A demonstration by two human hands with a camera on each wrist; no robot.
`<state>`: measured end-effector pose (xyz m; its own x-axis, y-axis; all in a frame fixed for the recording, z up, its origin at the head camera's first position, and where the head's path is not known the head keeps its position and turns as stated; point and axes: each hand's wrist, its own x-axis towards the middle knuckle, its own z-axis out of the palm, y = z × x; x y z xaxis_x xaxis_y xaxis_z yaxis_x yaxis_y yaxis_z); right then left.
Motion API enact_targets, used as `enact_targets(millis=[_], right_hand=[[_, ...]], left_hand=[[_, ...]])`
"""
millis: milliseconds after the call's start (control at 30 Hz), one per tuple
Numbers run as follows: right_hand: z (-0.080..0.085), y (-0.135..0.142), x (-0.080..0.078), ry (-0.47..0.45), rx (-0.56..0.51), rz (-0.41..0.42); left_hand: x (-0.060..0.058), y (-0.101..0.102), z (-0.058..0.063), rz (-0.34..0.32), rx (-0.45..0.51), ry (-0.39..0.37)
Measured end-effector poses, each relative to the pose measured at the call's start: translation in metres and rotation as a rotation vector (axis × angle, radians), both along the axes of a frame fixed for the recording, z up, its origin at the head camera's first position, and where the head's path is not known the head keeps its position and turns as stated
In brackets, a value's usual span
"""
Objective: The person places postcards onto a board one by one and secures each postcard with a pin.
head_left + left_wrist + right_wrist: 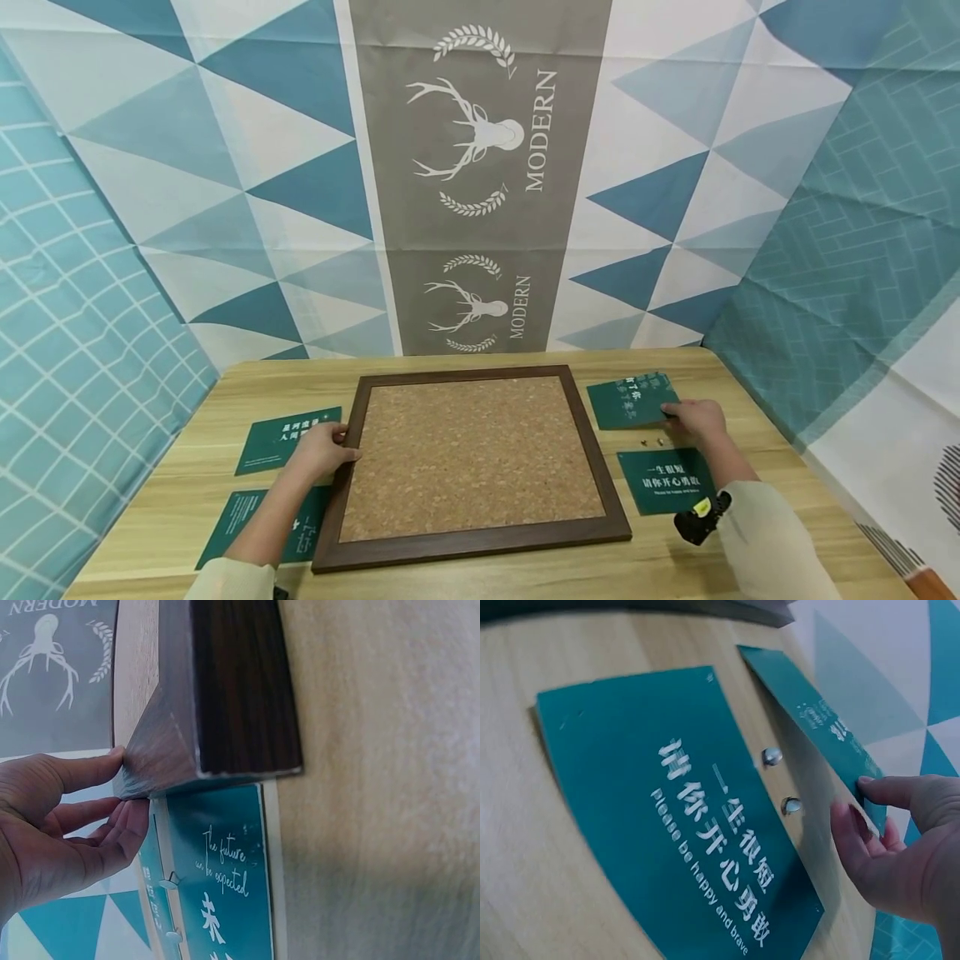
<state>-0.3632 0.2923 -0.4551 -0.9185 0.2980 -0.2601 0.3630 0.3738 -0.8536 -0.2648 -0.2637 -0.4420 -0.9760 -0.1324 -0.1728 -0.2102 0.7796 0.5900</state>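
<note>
A framed cork board lies on the wooden table, its dark brown frame around the cork. My left hand holds the frame's left side, thumb on top and fingers at the outer edge; the left wrist view shows this grip at the frame. Off the board's right side, my right hand pinches the near right corner of a green card between thumb and fingers. That card's held edge is lifted off the table in the right wrist view. A second green card with white lettering lies nearer.
Two small metallic pushpins stand between the right-hand cards. Left of the board lie a far green card and a near one, partly behind my forearm, with pins between them. A patterned backdrop rises behind the table.
</note>
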Motion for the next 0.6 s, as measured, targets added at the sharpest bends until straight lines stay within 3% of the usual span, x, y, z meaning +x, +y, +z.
enact_targets(millis=[133, 333, 600], right_hand=[[0.004, 0.002, 0.001, -0.013, -0.210, -0.006], [0.008, 0.002, 0.008, 0.023, -0.265, 0.054], [0.012, 0.004, 0.011, 0.061, -0.373, 0.062]], left_hand=[[0.000, 0.000, -0.001, -0.005, 0.000, 0.009], [0.000, 0.000, -0.002, 0.000, -0.005, 0.010], [0.002, 0.002, 0.000, 0.001, 0.003, 0.020]])
